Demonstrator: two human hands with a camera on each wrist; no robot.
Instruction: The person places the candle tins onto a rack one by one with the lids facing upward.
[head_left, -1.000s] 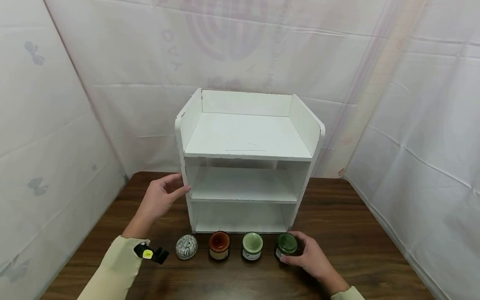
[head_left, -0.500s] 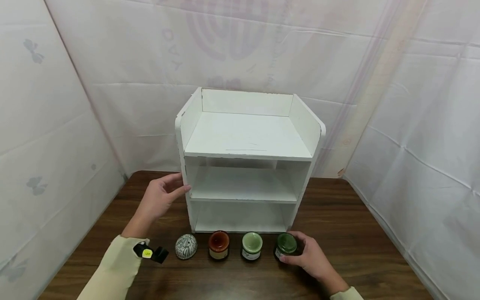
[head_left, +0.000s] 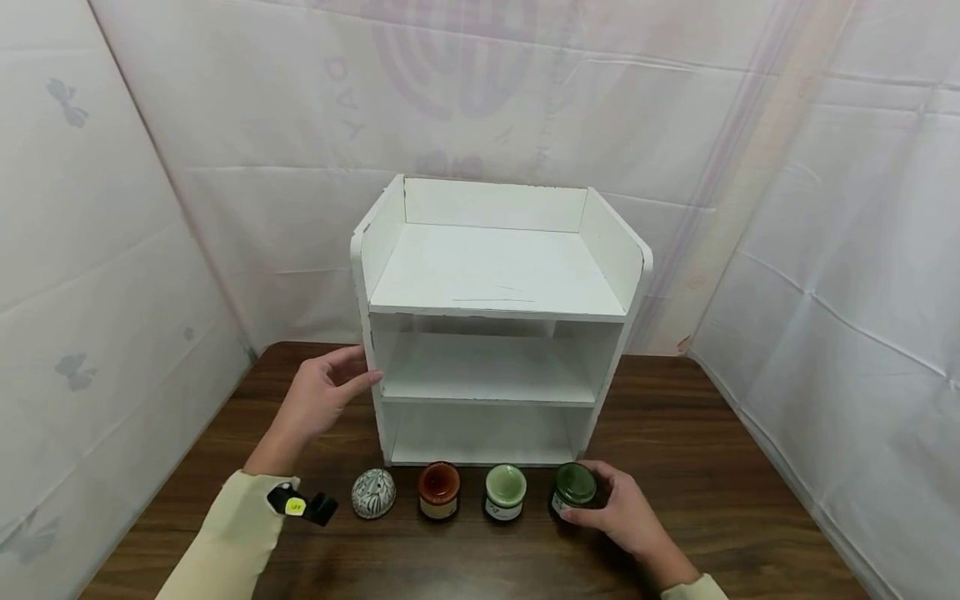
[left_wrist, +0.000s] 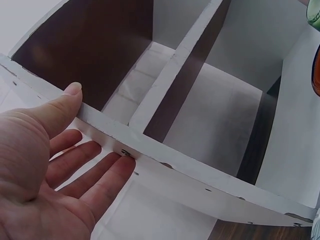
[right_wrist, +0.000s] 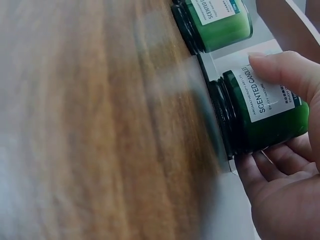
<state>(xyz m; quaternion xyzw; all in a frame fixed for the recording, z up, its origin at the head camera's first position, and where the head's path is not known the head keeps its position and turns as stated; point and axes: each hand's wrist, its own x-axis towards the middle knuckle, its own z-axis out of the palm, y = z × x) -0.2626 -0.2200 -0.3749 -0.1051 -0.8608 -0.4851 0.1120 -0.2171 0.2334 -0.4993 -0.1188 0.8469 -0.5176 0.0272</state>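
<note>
In the head view, a white shelf unit (head_left: 480, 396) stands on the table. My left hand (head_left: 326, 392) grips its left side panel; the left wrist view shows the thumb (left_wrist: 62, 107) over the front edge and fingers (left_wrist: 107, 182) against the outer face. My right hand (head_left: 618, 512) holds a dark green scented candle jar (head_left: 575, 485) at the row's right end. The right wrist view shows the thumb on the jar's white label (right_wrist: 265, 92), with its black lid (right_wrist: 227, 117) towards the table. The jar's far side is hidden.
Left of the held jar stand a light green candle jar (head_left: 506, 492), an amber-brown candle jar (head_left: 438, 492) and a black-and-white patterned domed object (head_left: 372, 493), in front of the shelf unit. Around the dark wooden table (head_left: 675, 442) hang white cloth walls (head_left: 480, 100).
</note>
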